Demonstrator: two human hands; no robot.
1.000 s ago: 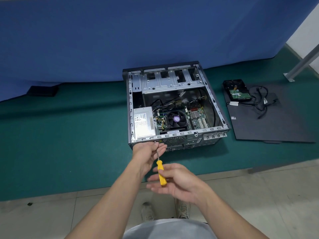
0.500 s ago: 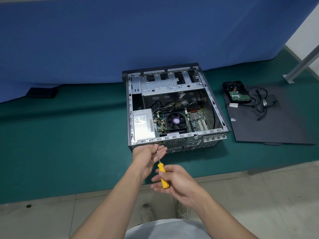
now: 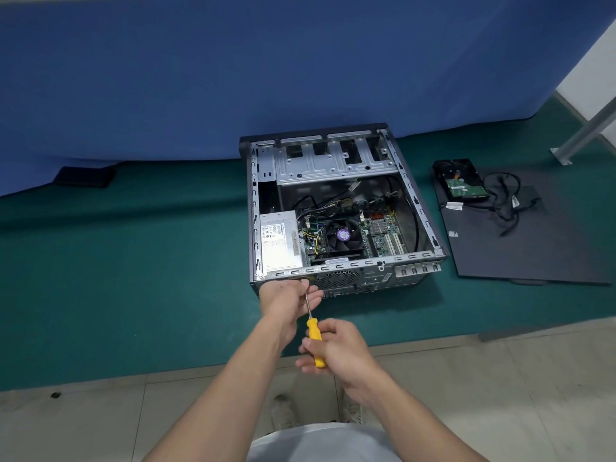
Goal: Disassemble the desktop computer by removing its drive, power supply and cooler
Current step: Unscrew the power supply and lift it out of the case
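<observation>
Green matting under a blue backdrop carries the open computer case (image 3: 420,208), laid flat so its inside faces up. At its near-left corner, just outside the power supply (image 3: 280,241), the left hand (image 3: 283,298) pinches the screwdriver (image 3: 314,331) shaft, probably to keep the tip seated on a supply screw. The right hand (image 3: 340,348) wraps the yellow handle to turn it. The cooler (image 3: 343,236) sits mid-board. The drive (image 3: 461,181) lies out on the side panel (image 3: 533,248), toward the mat's right edge.
</observation>
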